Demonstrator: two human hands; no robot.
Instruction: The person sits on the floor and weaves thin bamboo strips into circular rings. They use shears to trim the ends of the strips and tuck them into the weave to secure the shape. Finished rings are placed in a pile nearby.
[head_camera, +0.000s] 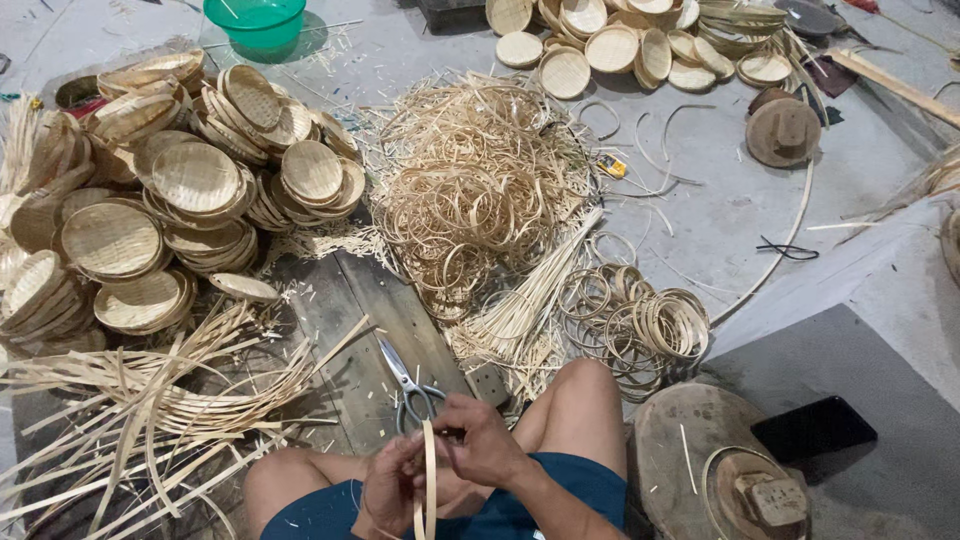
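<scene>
Concrete floor (740, 200) strewn with woven bamboo trays (195, 178) and loose rings (640, 320).
I see both hands gripping one bamboo strip (429, 470) — left hand (392, 485) low, right hand (480, 440) above — scissors (408, 385) just beyond.

You held a thin, pale bamboo strip (429, 480) upright between your hands, bent into a narrow loop. Grey metal scissors (408, 385) lay just beyond, blades shut, on dark wooden planks.

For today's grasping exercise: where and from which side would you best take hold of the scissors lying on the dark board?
Probably the looped handles of the scissors, reached from the person's side. The loops lie nearest the right hand, while the shut blades point away up the board, so fingers meet rounded handles, not the tips.
</scene>
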